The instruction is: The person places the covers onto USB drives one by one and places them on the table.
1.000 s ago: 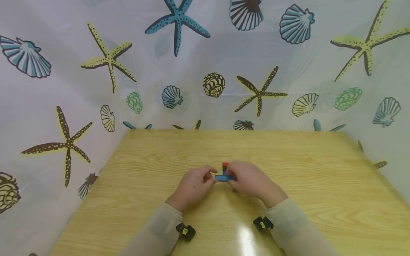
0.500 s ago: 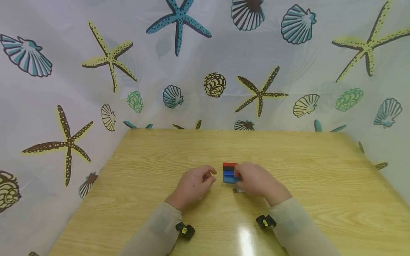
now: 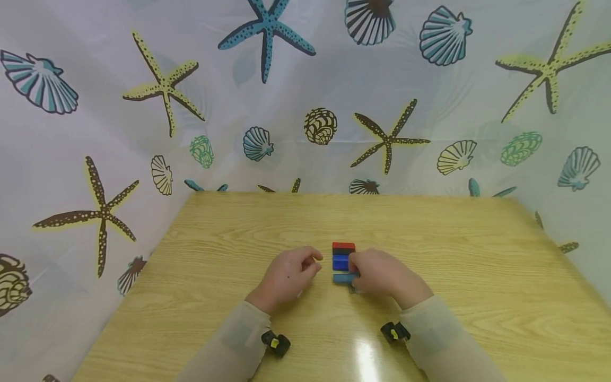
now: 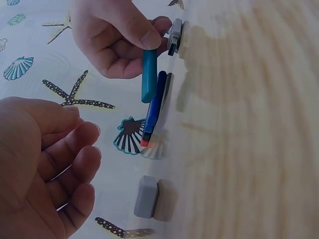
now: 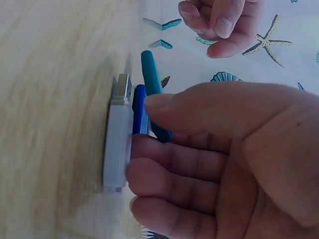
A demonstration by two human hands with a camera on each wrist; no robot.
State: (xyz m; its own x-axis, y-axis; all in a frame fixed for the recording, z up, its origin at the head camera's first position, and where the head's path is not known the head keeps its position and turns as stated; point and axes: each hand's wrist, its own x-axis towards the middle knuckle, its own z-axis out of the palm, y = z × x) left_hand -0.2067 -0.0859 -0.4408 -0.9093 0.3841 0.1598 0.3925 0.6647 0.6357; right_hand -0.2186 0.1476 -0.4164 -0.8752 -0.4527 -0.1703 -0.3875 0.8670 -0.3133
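Note:
My right hand (image 3: 382, 273) pinches a small teal bar (image 3: 342, 278) between thumb and fingers; the right wrist view shows it tilted beside the thumb (image 5: 164, 102). Just beyond the bar lie a dark blue piece (image 3: 340, 262) and a red-and-black piece (image 3: 343, 246), lined up on the table. A white USB stick (image 5: 118, 134) with a metal plug lies beside the right fingers, mostly covered by that hand in the head view. To the left, my left hand (image 3: 288, 278) holds nothing, its fingers loosely curled. Near it in the left wrist view sits a grey block (image 4: 146, 196).
The wood-grain table (image 3: 229, 228) stretches around both hands. A white curtain (image 3: 215, 111) printed with starfish and shells hangs behind and along both sides. Each sleeve carries a black wrist camera, one at the left cuff (image 3: 276, 344), another at the right (image 3: 395, 332).
The teal bar, in the right hand, has gone from near the left fingertips to the right and then toward me, leaving a gap before the blue piece. The left hand stays almost still.

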